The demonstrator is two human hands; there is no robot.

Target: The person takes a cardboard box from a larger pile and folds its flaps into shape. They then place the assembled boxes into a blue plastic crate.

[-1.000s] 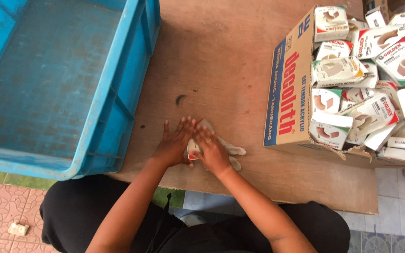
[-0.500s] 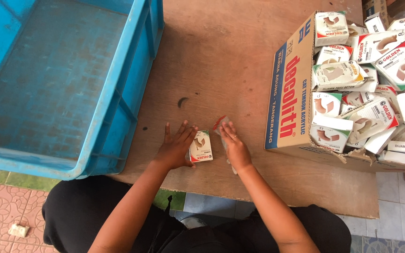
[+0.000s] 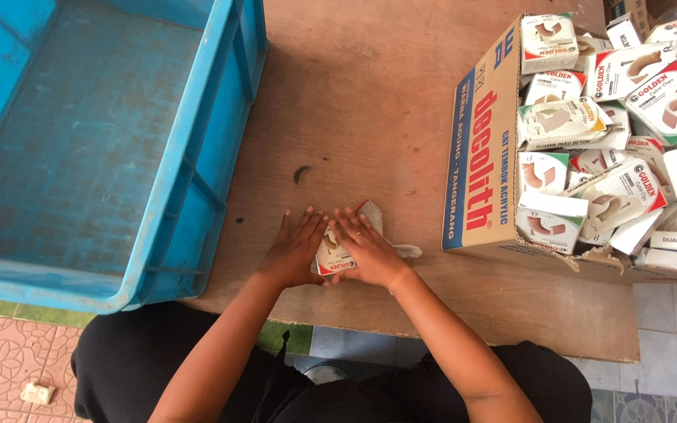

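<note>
A small flattened white, red and green carton (image 3: 331, 258) lies on the brown wooden board (image 3: 370, 117) near its front edge. My left hand (image 3: 293, 249) rests flat against the carton's left side. My right hand (image 3: 366, 249), with a ring on one finger, lies on top of the carton and covers most of it. A pale scrap of packaging (image 3: 407, 251) sticks out from under my right hand to the right.
A large blue plastic crate (image 3: 197, 172) sits at the left, overhanging the board. A cardboard box (image 3: 479, 157) full of several small white cartons (image 3: 620, 117) stands at the right. Tiled floor shows below, and my dark-clothed legs are under the board.
Half a second ago my hands were apart, the right one further right; now both have come together on the small carton.
</note>
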